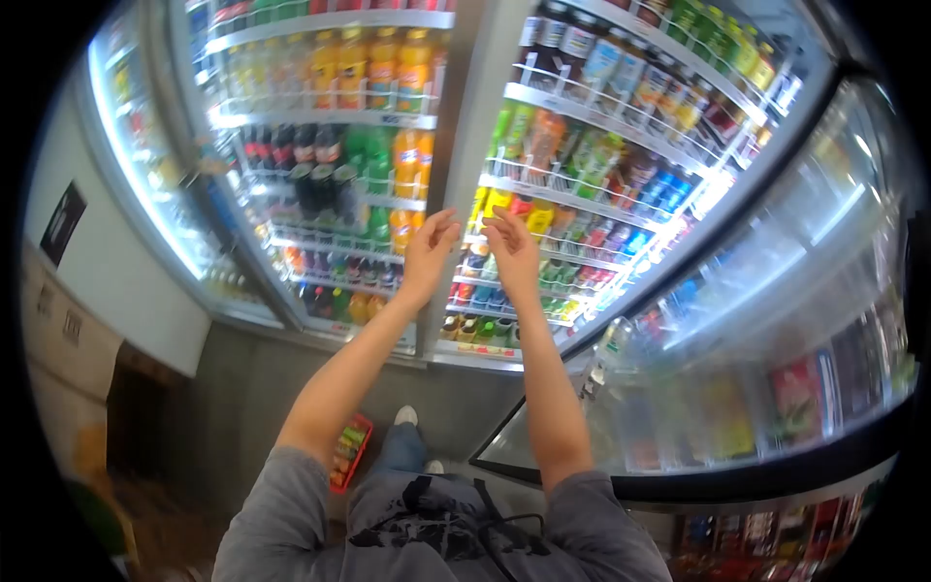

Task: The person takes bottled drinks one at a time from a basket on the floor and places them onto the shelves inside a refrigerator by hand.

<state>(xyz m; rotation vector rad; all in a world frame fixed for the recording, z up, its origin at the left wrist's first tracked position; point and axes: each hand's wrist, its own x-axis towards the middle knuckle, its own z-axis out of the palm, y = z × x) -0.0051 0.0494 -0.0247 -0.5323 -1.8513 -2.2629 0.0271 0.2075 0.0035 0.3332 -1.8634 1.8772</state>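
Both my arms stretch forward toward a lit drinks fridge. My left hand [430, 254] is raised in front of the post [456, 116] between two fridge sections, its fingers loosely bent and nothing in them. Just to the right, my right hand [514, 250] hangs before the shelves of the open section, fingers slightly curled and apart, also holding nothing. Behind it are yellow packs [539, 218] on a shelf. Orange bottles [404, 165] stand in the section behind my left hand. The palms face each other with a gap between them.
A glass fridge door [737, 320] swings wide open on my right. On the floor by my feet is a red basket [352, 451] with items inside. Cardboard boxes [73, 335] are stacked at the left. Another lit fridge section [145, 165] stands far left.
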